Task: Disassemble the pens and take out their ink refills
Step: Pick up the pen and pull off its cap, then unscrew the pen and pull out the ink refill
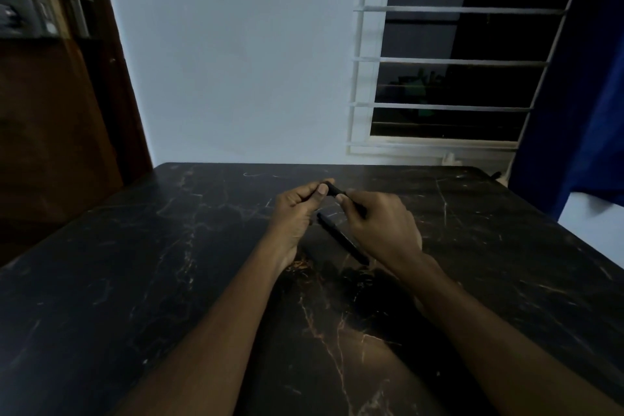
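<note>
Over the far middle of the table (pixel 169 263), both hands are pinched on one slim black pen (pixel 334 190). The left hand (pixel 297 206) holds one end between thumb and fingertips and the right hand (pixel 378 223) holds the other. Its long axis runs left to right, dipping rightward. A second pen (pixel 341 238), matte and dark, lies slantwise on the glossy black marble-look top with rusty veins

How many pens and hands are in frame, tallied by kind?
Black pens: 2, the held pen and the loose pen lying on the table
Hands: 2, the left hand and the right hand, both gripping the held pen
Total: 4
</note>
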